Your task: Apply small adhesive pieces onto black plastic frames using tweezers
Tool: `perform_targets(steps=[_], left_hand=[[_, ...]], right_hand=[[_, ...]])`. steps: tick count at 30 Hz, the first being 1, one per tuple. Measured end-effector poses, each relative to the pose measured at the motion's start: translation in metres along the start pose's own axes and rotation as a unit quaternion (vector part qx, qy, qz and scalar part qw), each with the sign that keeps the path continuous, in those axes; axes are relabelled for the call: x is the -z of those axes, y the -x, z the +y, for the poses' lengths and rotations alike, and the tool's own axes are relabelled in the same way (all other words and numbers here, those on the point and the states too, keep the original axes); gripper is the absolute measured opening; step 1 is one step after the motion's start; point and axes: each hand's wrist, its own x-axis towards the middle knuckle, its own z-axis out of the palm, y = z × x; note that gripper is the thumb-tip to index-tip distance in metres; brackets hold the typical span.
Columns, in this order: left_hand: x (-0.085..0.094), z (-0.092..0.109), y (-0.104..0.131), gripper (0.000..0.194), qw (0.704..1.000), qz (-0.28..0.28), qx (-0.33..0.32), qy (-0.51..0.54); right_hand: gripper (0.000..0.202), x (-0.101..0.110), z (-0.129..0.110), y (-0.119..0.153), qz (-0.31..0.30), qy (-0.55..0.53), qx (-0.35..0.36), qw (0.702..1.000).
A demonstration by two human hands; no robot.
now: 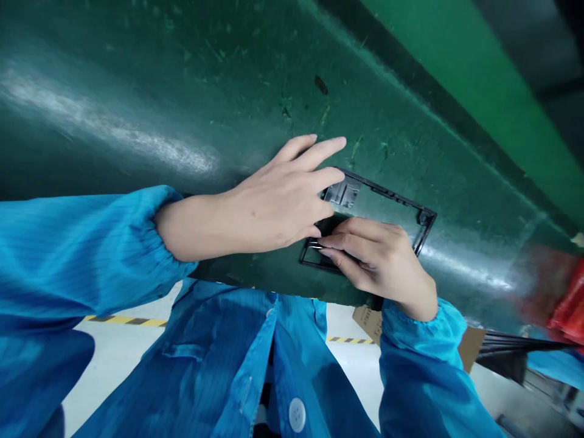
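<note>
A thin black rectangular frame (387, 193) lies flat on the green work surface (228, 73), with a dark plate-like part at its left end. Across that left end rests my left hand (278, 201), palm down, fingers spread, its fingertips touching the frame or just above it. My right hand (378, 255) reaches over the frame's near side, thumb and fingers pinched together close to my left little finger. Small shiny slivers show at the pinching fingertips, but what they grip is too small to name. Both hands cover part of the frame.
Red plastic material (570, 307) lies at the right edge of the surface. A raised green ledge (479, 73) runs along the far right side. Below the near edge are pieces of cardboard (471, 348), black sheeting (504, 359) and a floor with yellow-black tape (125, 320).
</note>
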Motion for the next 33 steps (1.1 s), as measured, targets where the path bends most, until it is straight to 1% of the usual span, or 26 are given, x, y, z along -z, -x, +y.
perform_targets(steps=[5, 13, 20, 24, 27, 33], left_hand=[[-0.0032, -0.0017, 0.0010, 0.018, 1.000, 0.016, -0.003, -0.008], [-0.0057, -0.0035, 0.0018, 0.025, 1.000, 0.019, -0.012, -0.011], [-0.0064, -0.0055, 0.0014, 0.028, 1.000, 0.001, -0.003, 0.019], [-0.0033, -0.0041, 0.0004, 0.021, 0.999, -0.011, 0.005, 0.037], [-0.0035, -0.0043, -0.0001, 0.019, 0.999, -0.011, 0.005, 0.037], [-0.0044, -0.0052, 0.0001, 0.020, 0.999, -0.013, 0.007, 0.031]], right_hand=[[0.010, -0.0021, -0.0006, -0.0004, 0.010, 0.003, 0.005, 1.000], [0.011, -0.0078, -0.0015, 0.0022, 0.022, 0.018, 0.020, 0.999], [0.009, -0.0087, -0.0022, -0.0021, 0.030, 0.022, 0.060, 0.997], [0.010, -0.0074, -0.0022, -0.0003, 0.017, -0.012, 0.074, 0.997], [0.010, -0.0065, -0.0013, 0.0025, 0.018, -0.022, 0.068, 0.997], [0.010, -0.0087, 0.0016, 0.0037, 0.041, 0.023, 0.037, 0.998]])
